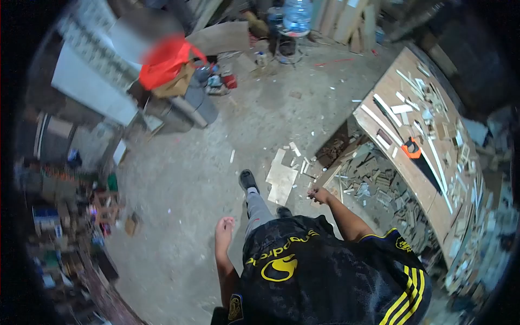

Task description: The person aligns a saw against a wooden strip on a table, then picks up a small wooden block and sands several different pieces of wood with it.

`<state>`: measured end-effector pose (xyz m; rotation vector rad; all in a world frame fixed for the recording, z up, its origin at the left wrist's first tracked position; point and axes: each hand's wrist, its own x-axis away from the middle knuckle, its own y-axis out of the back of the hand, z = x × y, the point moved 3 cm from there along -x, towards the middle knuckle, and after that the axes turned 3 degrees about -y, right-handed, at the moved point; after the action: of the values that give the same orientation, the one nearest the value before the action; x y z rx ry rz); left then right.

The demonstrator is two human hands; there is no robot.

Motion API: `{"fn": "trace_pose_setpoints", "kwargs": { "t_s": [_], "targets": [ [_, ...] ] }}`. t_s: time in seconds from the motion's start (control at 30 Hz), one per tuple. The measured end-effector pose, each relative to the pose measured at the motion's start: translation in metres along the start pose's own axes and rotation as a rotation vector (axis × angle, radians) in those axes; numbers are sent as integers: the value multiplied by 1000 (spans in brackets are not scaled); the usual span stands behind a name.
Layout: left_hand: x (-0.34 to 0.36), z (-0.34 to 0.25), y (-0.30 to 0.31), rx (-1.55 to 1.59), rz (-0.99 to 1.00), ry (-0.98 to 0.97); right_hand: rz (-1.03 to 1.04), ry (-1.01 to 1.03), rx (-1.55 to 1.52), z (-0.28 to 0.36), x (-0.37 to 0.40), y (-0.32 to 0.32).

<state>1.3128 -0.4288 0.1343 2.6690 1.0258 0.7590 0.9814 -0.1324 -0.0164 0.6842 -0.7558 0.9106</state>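
Note:
I stand on a concrete floor (184,216) in a black shirt with yellow stripes, grey trousers and black shoes. My left hand (223,227) hangs at my side with loose fingers and holds nothing. My right hand (319,194) reaches out to the right with its fingers curled. It hovers over flat plywood offcuts (281,180) and a pile of wood scraps (374,181) under a workbench (433,203). Whether anything is in that hand is too small to tell.
On the workbench lie several wood strips and a handsaw with an orange handle (413,148). A red bag (165,60) sits on clutter at the back left. A large water bottle (297,16) stands at the back. Cluttered shelves (59,227) line the left.

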Motion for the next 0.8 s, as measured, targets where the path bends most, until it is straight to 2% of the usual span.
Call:
{"fn": "trace_pose_setpoints", "kwargs": {
  "t_s": [0.03,0.1,0.17,0.2,0.23,0.3,0.33,0.43,0.5,0.53,0.57,0.6,0.63,0.7,0.8],
  "targets": [
    [-16,-4,3,-19,42,-20,-26,-94,-48,-10,-9,6],
    [-44,-10,7,27,125,75,-60,-139,-117,-41,-37,15],
    [-80,-14,21,66,143,90,-53,-149,187,-63,-58,26],
    [-102,-17,27,114,118,106,-11,-307,283,-78,-75,33],
    [-125,-17,32,109,158,78,-48,-314,252,-70,-76,39],
    [-198,-21,47,197,54,185,-191,-62,453,-27,-79,51],
    [-242,-41,51,166,106,145,-238,-69,397,-4,-79,51],
    [-347,-77,65,150,122,151,-408,-281,184,39,-73,64],
    [-440,-105,75,-6,263,-158,-468,-332,67,57,-93,71],
    [-467,-142,74,58,321,-193,-434,-236,-72,72,-99,71],
    [-490,-178,72,111,376,-217,-388,-142,-217,84,-106,60],
    [-508,-210,67,-44,368,-268,-391,-175,-183,115,-94,61],
    [-526,-242,60,-199,366,-334,-478,-92,-170,121,-107,59],
    [-549,-295,36,-204,399,-361,-540,-100,-203,150,-105,58],
    [-573,-334,-15,-167,478,-405,-517,-75,-368,143,-133,46]
  ]
}}
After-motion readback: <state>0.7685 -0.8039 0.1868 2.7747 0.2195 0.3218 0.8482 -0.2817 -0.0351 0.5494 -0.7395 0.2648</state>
